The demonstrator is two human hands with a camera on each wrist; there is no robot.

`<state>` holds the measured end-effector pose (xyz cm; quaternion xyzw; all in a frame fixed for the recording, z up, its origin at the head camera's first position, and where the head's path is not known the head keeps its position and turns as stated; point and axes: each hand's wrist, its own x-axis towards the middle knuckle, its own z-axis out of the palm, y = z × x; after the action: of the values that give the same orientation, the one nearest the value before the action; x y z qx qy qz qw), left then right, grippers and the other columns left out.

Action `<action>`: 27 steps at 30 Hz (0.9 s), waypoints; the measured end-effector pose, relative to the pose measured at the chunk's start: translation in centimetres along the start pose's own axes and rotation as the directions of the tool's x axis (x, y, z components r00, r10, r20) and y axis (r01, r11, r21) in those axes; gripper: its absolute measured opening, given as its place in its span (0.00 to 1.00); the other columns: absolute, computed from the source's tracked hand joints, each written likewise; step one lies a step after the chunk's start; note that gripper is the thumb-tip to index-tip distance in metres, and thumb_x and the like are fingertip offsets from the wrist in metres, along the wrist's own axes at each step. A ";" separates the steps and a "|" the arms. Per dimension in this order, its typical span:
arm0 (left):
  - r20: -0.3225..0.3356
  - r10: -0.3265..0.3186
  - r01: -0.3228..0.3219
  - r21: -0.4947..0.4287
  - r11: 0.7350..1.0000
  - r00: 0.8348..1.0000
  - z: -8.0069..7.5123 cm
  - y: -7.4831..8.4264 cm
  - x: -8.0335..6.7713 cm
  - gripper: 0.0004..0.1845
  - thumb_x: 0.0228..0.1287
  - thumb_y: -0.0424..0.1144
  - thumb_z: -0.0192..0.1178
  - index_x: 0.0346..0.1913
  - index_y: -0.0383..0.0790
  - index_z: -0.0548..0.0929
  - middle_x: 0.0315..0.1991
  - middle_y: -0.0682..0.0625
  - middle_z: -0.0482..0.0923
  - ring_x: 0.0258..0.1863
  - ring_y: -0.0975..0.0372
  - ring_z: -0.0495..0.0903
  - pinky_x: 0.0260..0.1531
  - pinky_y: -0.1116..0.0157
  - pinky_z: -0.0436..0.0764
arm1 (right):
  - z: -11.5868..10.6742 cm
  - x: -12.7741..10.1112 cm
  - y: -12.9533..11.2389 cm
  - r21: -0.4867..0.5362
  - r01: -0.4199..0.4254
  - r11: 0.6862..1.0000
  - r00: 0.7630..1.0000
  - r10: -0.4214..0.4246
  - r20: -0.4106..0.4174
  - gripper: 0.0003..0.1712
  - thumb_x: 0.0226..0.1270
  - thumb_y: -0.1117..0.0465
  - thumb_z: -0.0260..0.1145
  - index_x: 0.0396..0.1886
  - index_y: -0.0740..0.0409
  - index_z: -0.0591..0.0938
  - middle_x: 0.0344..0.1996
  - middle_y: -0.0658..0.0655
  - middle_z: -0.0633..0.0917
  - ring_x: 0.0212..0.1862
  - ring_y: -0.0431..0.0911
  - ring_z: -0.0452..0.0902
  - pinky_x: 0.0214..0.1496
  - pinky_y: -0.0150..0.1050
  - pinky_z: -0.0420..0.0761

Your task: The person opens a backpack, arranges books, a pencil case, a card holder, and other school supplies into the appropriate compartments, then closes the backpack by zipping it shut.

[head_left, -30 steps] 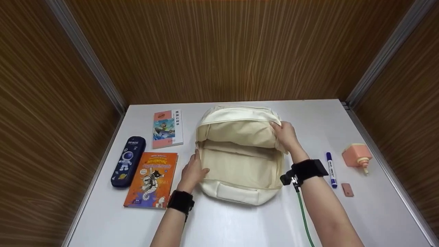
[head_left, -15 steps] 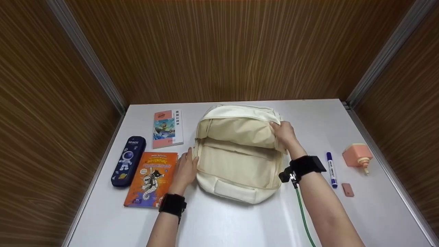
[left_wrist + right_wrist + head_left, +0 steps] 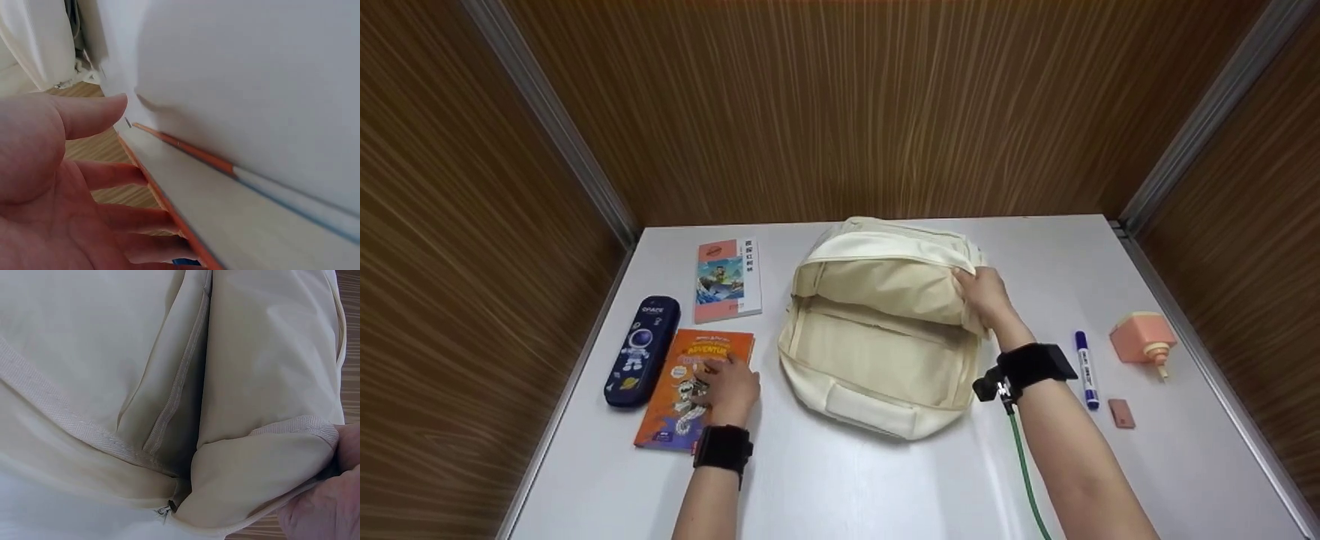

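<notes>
A cream backpack [image 3: 877, 337] lies unzipped on the white table [image 3: 847, 487], its flap folded back. My right hand [image 3: 984, 294] grips the right edge of that flap; in the right wrist view the fingers [image 3: 323, 514] pinch the flap's bound edge over the backpack's pale lining [image 3: 112, 354]. My left hand [image 3: 729, 381] rests on the cover of an orange book [image 3: 684, 375] left of the backpack. In the left wrist view the left hand [image 3: 101, 169] shows its palm with fingers stretched out along the orange book's edge [image 3: 185, 152].
A navy pencil case [image 3: 639, 352] lies left of the orange book, and a pink-covered book [image 3: 726, 281] lies behind it. Right of the backpack are a blue marker [image 3: 1084, 370], a pink dispenser-like object [image 3: 1140, 341] and a small brown eraser [image 3: 1120, 413]. Wooden walls enclose the table.
My left hand left the backpack's left rim and moved left and toward me onto the orange book. The backpack shifted slightly. The right hand kept its hold on the flap.
</notes>
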<state>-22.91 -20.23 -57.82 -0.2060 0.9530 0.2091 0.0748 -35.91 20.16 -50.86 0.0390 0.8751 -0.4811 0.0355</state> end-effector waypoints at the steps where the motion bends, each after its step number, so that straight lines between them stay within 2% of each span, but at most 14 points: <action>1: -0.002 0.012 -0.012 0.004 1.000 1.000 0.1 0.2 -0.1 0.35 0.71 0.44 0.57 0.72 0.27 0.60 0.67 0.16 0.48 0.65 0.22 0.47 0.50 0.22 0.53 | 0.0 0.0 0.0 -0.003 0.007 1.000 1.000 -0.007 -0.003 0.19 0.77 0.52 0.54 0.32 0.63 0.74 0.27 0.55 0.73 0.34 0.49 0.70 0.38 0.37 0.72; 4: -0.012 0.059 -0.059 -0.001 0.998 0.998 0.2 0.8 -0.2 0.32 0.70 0.43 0.58 0.71 0.29 0.64 0.66 0.17 0.52 0.65 0.23 0.50 0.48 0.22 0.55 | 0.0 -0.2 0.0 0.012 0.019 1.000 1.000 -0.020 0.010 0.20 0.77 0.52 0.54 0.34 0.65 0.76 0.29 0.56 0.74 0.35 0.49 0.71 0.39 0.37 0.72; 7: -0.029 0.135 -0.136 -0.035 0.990 0.990 0.1 1.2 -0.2 0.28 0.70 0.41 0.58 0.68 0.32 0.69 0.62 0.20 0.59 0.62 0.25 0.57 0.47 0.23 0.60 | 0.0 -0.3 0.0 0.027 0.017 0.999 1.000 -0.018 0.017 0.21 0.77 0.52 0.53 0.36 0.67 0.77 0.30 0.56 0.75 0.35 0.48 0.71 0.40 0.37 0.73; 10: -0.071 0.231 -0.237 -0.092 0.967 0.970 -0.4 1.2 0.0 0.24 0.68 0.35 0.60 0.64 0.29 0.73 0.56 0.23 0.68 0.57 0.31 0.67 0.50 0.32 0.69 | 0.1 -0.4 0.1 0.030 0.014 0.999 1.000 -0.015 0.015 0.21 0.77 0.51 0.54 0.37 0.67 0.77 0.31 0.57 0.75 0.37 0.49 0.71 0.42 0.38 0.73; 13: -0.093 0.260 -0.270 -0.116 0.956 0.961 -1.2 0.4 0.3 0.24 0.64 0.30 0.61 0.61 0.25 0.74 0.54 0.24 0.70 0.55 0.35 0.72 0.53 0.41 0.73 | 0.2 -0.5 0.2 0.027 0.011 1.000 1.000 -0.011 0.014 0.21 0.77 0.51 0.54 0.39 0.68 0.77 0.34 0.59 0.76 0.39 0.50 0.71 0.45 0.40 0.73; 14: -0.089 0.243 -0.253 -0.114 0.961 0.966 -1.5 0.0 0.4 0.25 0.63 0.30 0.63 0.62 0.26 0.74 0.55 0.24 0.70 0.55 0.35 0.72 0.53 0.41 0.72 | 0.2 -0.5 0.2 0.025 0.013 1.000 1.000 -0.013 0.013 0.22 0.77 0.51 0.54 0.40 0.69 0.77 0.35 0.60 0.76 0.40 0.50 0.71 0.46 0.41 0.73; 17: -0.026 0.127 -0.128 -0.071 0.989 0.992 -2.7 -1.6 0.3 0.32 0.60 0.37 0.67 0.66 0.30 0.70 0.58 0.25 0.67 0.57 0.33 0.69 0.51 0.36 0.70 | 0.3 -0.5 0.3 0.036 0.006 0.999 1.000 -0.006 0.015 0.23 0.77 0.51 0.54 0.42 0.70 0.77 0.37 0.61 0.77 0.40 0.50 0.72 0.46 0.41 0.73; 19: 0.033 0.038 -0.036 -0.044 0.998 0.999 -3.6 -2.8 0.0 0.39 0.55 0.42 0.72 0.68 0.32 0.68 0.58 0.24 0.65 0.57 0.32 0.67 0.50 0.33 0.68 | 0.4 -0.6 0.4 0.043 0.005 0.999 1.000 -0.006 0.018 0.23 0.77 0.50 0.54 0.44 0.70 0.78 0.38 0.61 0.77 0.40 0.50 0.72 0.46 0.40 0.73; 22: 0.102 -0.058 0.063 -0.047 0.997 0.993 -4.9 -4.7 -0.4 0.49 0.49 0.46 0.75 0.70 0.30 0.61 0.58 0.20 0.58 0.57 0.29 0.62 0.51 0.31 0.64 | 0.5 -0.6 0.4 0.065 0.009 0.998 1.000 -0.011 0.022 0.23 0.77 0.51 0.54 0.45 0.70 0.78 0.38 0.61 0.78 0.40 0.49 0.73 0.45 0.39 0.73; 27: 0.168 -0.122 0.141 -0.104 0.985 0.978 -6.1 -7.0 -0.7 0.57 0.48 0.50 0.76 0.71 0.26 0.51 0.59 0.17 0.52 0.58 0.27 0.58 0.53 0.31 0.63 | 0.5 -0.8 0.4 0.075 0.015 0.997 1.000 -0.017 0.024 0.23 0.77 0.51 0.55 0.44 0.70 0.78 0.38 0.61 0.77 0.40 0.49 0.73 0.45 0.38 0.73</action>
<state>-19.63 -28.39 -54.75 -0.2550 0.9145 0.2742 0.1534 -35.05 19.96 -51.35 0.0275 0.8561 -0.5145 0.0409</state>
